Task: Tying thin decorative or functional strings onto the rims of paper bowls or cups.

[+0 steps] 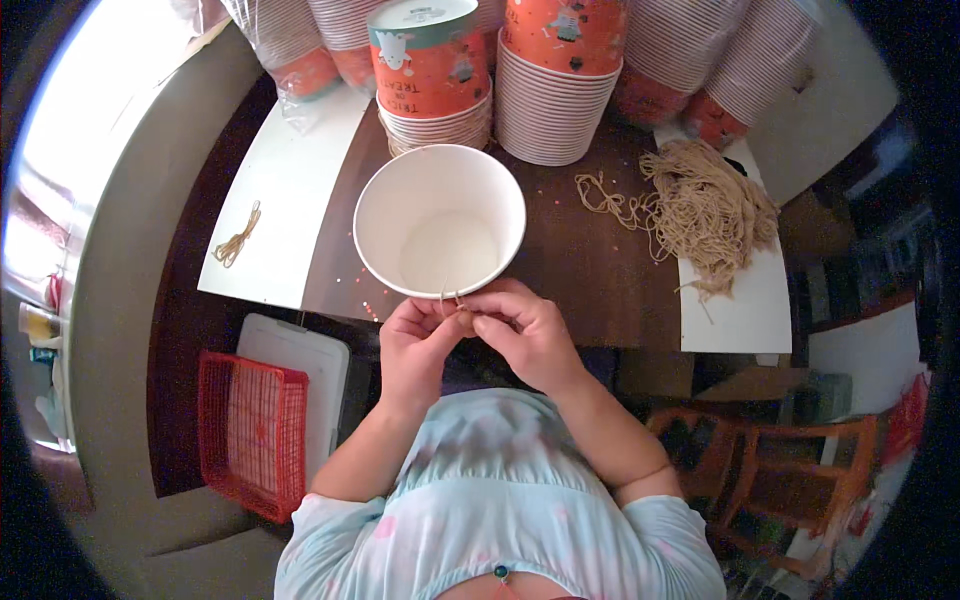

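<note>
A white paper bucket (pixel 440 245) stands at the near edge of the table with its mouth toward me. Both of my hands meet at its near rim, where a thin piece of tan twine (pixel 459 302) passes over the edge. My left hand (pixel 418 338) pinches the twine between thumb and fingertips. Close against it, my right hand (pixel 522 328) is closed on the same twine, thumb bent inward. The fingertips partly hide the twine, so I cannot tell whether it is knotted.
Behind the bucket rise stacked orange printed buckets (pixel 430 75) and a taller stack (pixel 555 100). A tangled twine heap (pixel 710 210) lies at the right, a small twine bundle (pixel 238 236) at the left. A red plastic basket (pixel 255 435) stands below left, a wooden chair (pixel 790 470) below right.
</note>
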Motion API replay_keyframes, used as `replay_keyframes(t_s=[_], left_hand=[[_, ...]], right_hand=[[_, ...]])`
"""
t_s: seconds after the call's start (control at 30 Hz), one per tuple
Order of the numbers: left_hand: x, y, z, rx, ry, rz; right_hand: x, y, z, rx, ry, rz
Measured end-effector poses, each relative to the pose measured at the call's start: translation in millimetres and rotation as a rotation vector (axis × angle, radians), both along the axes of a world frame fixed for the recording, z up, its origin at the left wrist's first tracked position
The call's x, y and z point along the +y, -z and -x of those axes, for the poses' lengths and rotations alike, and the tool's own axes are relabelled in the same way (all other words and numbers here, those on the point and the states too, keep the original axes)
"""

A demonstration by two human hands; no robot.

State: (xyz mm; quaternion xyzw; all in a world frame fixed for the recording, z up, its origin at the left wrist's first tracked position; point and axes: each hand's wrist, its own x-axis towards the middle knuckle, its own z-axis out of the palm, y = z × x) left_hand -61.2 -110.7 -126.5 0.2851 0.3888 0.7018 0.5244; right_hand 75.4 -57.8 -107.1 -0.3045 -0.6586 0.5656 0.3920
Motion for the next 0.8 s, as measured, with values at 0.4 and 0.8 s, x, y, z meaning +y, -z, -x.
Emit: replay_keyframes(t_s=[0.4, 0.8], left_hand=[[-4, -8, -4, 0.104, -0.108, -0.072], [-5, -10, -9, 0.862, -0.315, -0.137]], right_hand=[[3, 17, 12, 0.586, -0.112, 0.906], [-8, 17, 16, 0.461, 0.070, 0.785]])
